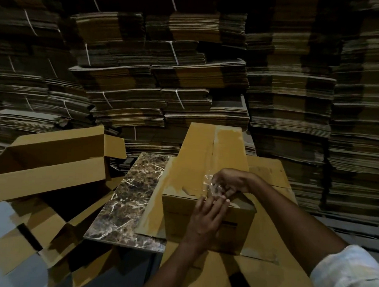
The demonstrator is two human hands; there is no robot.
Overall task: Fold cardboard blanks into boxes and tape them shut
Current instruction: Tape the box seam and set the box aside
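Box (pixel 205 157), clear tape (pixel 210 185) between right hand (pixel 231 180) and left hand (pixel 206 216)

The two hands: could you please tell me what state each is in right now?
Left hand: open, fingers pressing on the box edge.
Right hand: fingers pinching the clear tape.

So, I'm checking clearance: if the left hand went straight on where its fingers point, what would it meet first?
Probably the clear tape, bunched right ahead of the left hand at the top edge of the box and pinched by the right hand. They may even touch; depth is unclear.
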